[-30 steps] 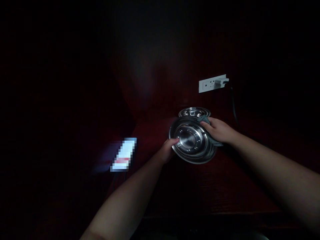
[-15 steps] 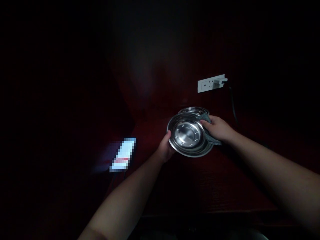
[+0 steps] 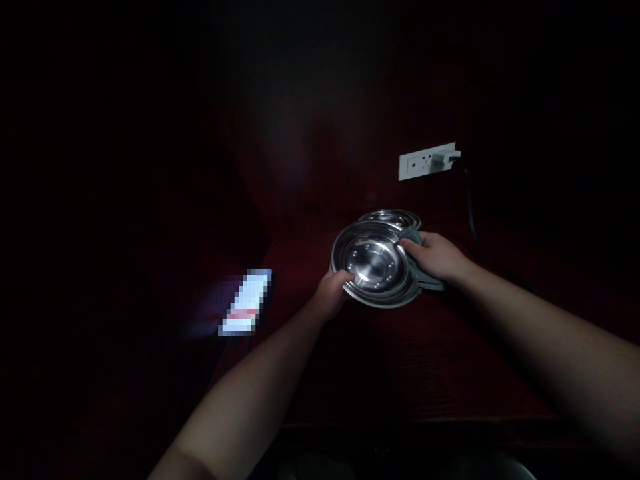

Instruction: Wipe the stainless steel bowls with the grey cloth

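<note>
Between my hands is a shiny stainless steel bowl [image 3: 373,263], tilted so its inside faces me. My left hand [image 3: 333,293] grips its left rim, the thumb over the edge on the inside and the other fingers hidden beneath. A grey-green cloth [image 3: 425,277] is pinched in my right hand [image 3: 435,255] and lies over the bowl's right rim, the thumb on top of it. Just behind, partly covered by the held bowl, another steel bowl [image 3: 393,217] shows its upper rim.
A lit phone [image 3: 247,303], its screen blurred out, lies at the left of the dark red tabletop [image 3: 400,373]. On the wall behind, a white socket panel [image 3: 417,165] has a plug with a cable [image 3: 471,207] hanging down. Surroundings are very dark.
My left thumb has moved from the rim further over the bowl's inside. The right hand and cloth stay at the right rim; the view has shifted slightly.
</note>
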Demonstrator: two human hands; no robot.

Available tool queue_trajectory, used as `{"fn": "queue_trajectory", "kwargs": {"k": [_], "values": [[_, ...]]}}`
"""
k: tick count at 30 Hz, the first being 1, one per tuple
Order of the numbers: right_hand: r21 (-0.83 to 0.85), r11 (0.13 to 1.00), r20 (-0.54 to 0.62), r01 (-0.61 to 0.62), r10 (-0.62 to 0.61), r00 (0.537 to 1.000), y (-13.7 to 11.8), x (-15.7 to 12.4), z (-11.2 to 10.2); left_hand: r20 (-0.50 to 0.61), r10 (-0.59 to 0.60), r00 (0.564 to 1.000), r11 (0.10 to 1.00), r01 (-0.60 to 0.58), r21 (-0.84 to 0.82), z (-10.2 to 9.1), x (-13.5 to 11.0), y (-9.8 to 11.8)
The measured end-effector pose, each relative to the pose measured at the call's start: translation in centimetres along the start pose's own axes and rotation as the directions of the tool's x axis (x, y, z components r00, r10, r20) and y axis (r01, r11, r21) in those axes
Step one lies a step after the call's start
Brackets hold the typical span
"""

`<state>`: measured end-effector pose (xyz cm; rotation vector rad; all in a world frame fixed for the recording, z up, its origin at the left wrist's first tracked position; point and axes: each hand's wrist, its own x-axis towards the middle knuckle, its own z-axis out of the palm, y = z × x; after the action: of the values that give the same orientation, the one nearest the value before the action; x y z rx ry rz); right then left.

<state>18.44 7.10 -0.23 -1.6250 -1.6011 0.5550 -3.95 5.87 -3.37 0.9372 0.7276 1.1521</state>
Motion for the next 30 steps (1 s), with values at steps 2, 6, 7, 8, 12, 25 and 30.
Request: {"fn": "queue_trajectory", "kwargs": {"k": [2, 6, 7, 8, 12, 25, 30], "values": [[-0.008, 1.000, 0.015, 0.003, -0.003, 1.000, 0.1, 0.1, 0.0, 0.003, -0.031, 1.000, 0.999, 0.031, 0.036, -0.1, 0.0, 0.1], [-0.038, 0.999, 0.062, -0.017, 0.019, 0.998, 0.0, 0.1, -0.1, 0.022, -0.075, 0.997, 0.992, 0.072, 0.108, -0.2, -0.3, 0.5], [-0.048, 0.999, 0.069, -0.017, 0.020, 0.997, 0.0, 0.1, -0.2, 0.028, -0.088, 0.996, 0.989, 0.084, 0.120, -0.2, -0.3, 0.6], [-0.060, 0.998, 0.073, -0.014, 0.018, 0.997, -0.1, 0.1, -0.2, 0.034, -0.101, 0.994, 0.987, 0.096, 0.128, -0.3, -0.3, 0.7], [-0.070, 0.997, 0.108, 0.019, -0.011, 0.994, -0.1, 0.1, -0.6, 0.063, -0.148, 0.987, 0.979, 0.137, 0.150, -0.8, -0.2, 0.7], [0.032, 0.999, 0.048, -0.034, 0.032, 0.998, 0.2, 0.1, 0.2, 0.047, 0.101, 0.994, 0.994, -0.099, -0.041, 0.1, 0.1, -0.1], [-0.019, 1.000, 0.047, -0.020, 0.020, 0.999, 0.0, 0.0, 0.1, -0.016, 0.047, 0.999, 0.999, -0.047, 0.005, 0.2, 0.1, -0.1]]}}
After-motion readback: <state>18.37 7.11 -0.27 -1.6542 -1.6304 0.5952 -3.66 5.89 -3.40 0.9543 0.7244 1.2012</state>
